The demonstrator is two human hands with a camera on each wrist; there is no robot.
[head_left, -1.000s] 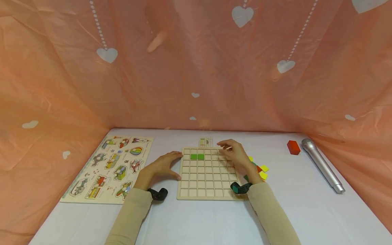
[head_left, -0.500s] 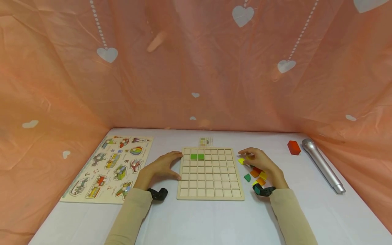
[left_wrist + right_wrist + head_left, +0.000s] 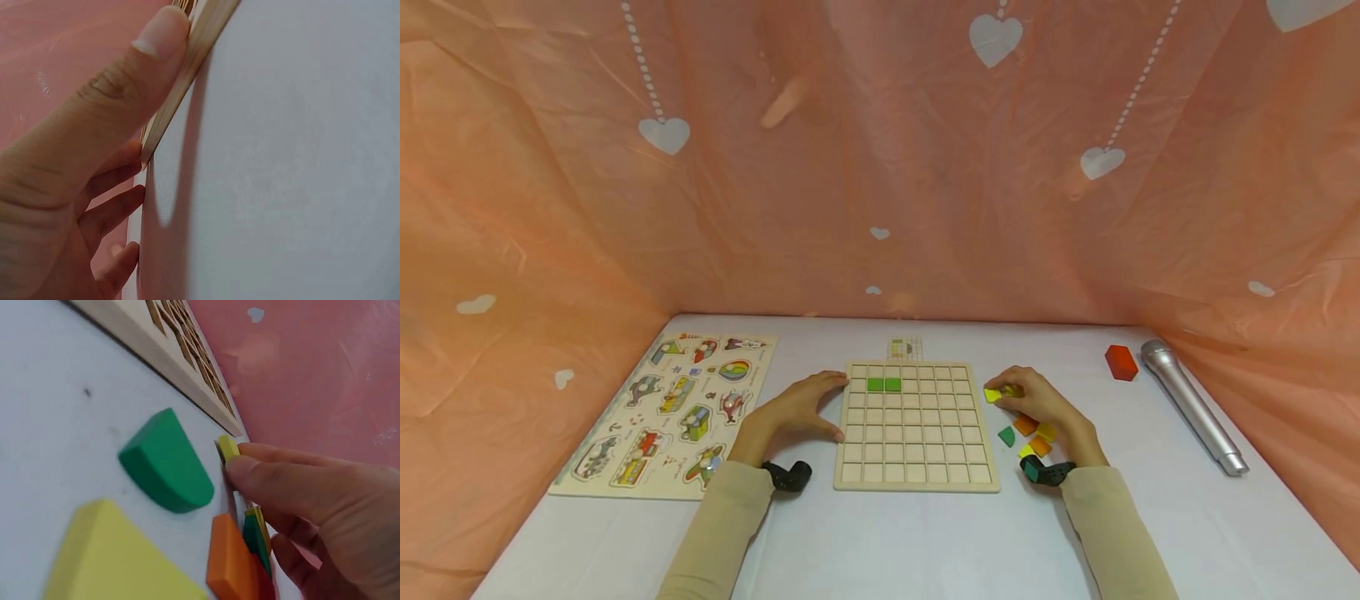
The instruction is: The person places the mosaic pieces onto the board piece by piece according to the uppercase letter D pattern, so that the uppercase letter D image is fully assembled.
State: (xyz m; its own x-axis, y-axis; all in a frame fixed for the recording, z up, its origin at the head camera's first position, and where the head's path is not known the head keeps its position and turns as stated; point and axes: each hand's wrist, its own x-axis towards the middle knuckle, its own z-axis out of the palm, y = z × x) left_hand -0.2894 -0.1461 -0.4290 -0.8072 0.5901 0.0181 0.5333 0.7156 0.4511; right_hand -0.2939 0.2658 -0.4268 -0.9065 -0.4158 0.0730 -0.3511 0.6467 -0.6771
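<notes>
A pale wooden grid board [image 3: 914,434] lies in the middle of the table, with two green square tiles [image 3: 883,384] set side by side in its second row. My left hand [image 3: 797,408] rests at the board's left edge, thumb and fingers spread; the left wrist view has the thumb [image 3: 162,34] against the rim. Right of the board, my right hand [image 3: 1037,396] pinches a yellow tile [image 3: 229,447] between thumb and fingertips, low over the table. Beside it lie a green piece with one rounded side [image 3: 165,465], an orange piece [image 3: 224,559] and several yellow ones.
At left lies a wooden picture puzzle board [image 3: 681,417] with vehicles and toys. A small printed pattern card [image 3: 904,347] is behind the grid board. Far right are a red block [image 3: 1121,363] and a silver microphone [image 3: 1195,408]. Peach curtains enclose the table.
My right hand has moved from over the board's upper right to the loose pieces and now pinches a yellow tile. The left hand has kept its place at the board's edge.
</notes>
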